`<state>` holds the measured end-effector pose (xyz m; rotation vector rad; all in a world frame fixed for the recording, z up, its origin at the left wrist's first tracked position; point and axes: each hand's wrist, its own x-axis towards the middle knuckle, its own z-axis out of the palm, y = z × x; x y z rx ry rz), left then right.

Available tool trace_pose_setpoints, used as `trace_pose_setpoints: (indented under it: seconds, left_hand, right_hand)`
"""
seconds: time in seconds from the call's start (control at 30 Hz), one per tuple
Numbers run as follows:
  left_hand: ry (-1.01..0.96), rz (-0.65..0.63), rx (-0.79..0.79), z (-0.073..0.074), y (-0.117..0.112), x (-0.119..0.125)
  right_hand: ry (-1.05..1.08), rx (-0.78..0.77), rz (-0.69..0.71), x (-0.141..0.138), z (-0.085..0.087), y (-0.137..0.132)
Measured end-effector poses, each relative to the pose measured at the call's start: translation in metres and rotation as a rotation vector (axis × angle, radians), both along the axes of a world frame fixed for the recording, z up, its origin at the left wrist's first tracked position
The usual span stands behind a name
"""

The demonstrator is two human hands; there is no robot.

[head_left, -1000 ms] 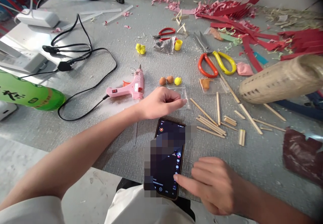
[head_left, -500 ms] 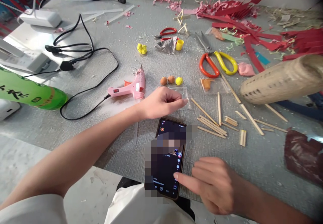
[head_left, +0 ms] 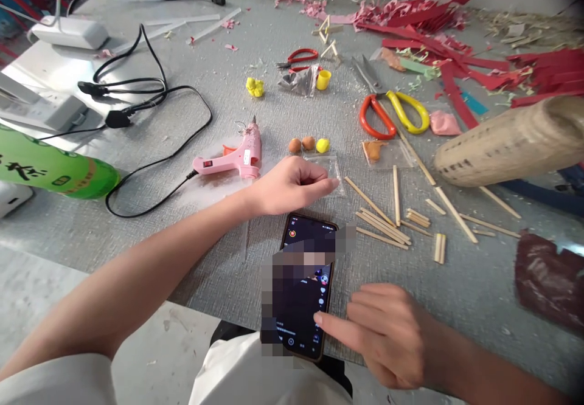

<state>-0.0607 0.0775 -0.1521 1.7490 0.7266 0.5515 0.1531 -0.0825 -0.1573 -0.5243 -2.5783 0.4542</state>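
Little has changed: the left hand (head_left: 296,186) stays loosely curled beyond the phone (head_left: 302,308) at the near edge of the table (head_left: 474,295), any grasp impossible to tell. The right hand (head_left: 387,332), gripping nothing visible, keeps its index finger (head_left: 340,331) at the phone's right side, so phone use seems uninterrupted

We note our left arm (head_left: 150,274) bent at the elbow, forearm slanting forward and inward; left hand (head_left: 292,187) back up, fingers curled loosely under, thumb straight. Our right forearm (head_left: 488,362) enters low, right hand (head_left: 387,335) nearer our body, index finger (head_left: 340,327) extended leftward, other fingers folded.
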Motion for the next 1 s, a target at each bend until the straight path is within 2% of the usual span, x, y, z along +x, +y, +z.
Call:
trace_pose_setpoints:
  seconds: [0.43,0.53,0.57,0.63,0.7,0.73,1.0]
  left_hand:
    - [0.018,-0.002,-0.002,0.001,0.0,0.0]
    - [0.022,-0.006,-0.012,0.0,0.0,0.0]
    - [0.019,-0.005,-0.01,0.0,0.0,0.0]
    - [0.012,-0.002,-0.005,0.001,0.0,0.0]
    - [0.02,0.0,-0.009,0.002,0.0,0.0]
    - [0.025,0.001,-0.012,0.002,0.0,0.0]
    - [0.027,-0.001,-0.022,0.005,-0.001,0.0]
  right_hand:
    - [0.029,0.001,-0.021,-0.001,0.004,0.002]
    - [-0.049,0.006,-0.023,0.003,0.008,0.007]
    - [-0.109,0.019,0.048,0.004,0.009,0.008]
    - [-0.113,0.036,0.08,0.005,0.008,0.008]
    - [-0.036,0.012,-0.022,0.004,0.004,0.005]
    - [-0.026,-0.01,-0.031,0.004,0.003,0.003]
    - [-0.01,-0.029,-0.015,0.002,-0.001,-0.001]
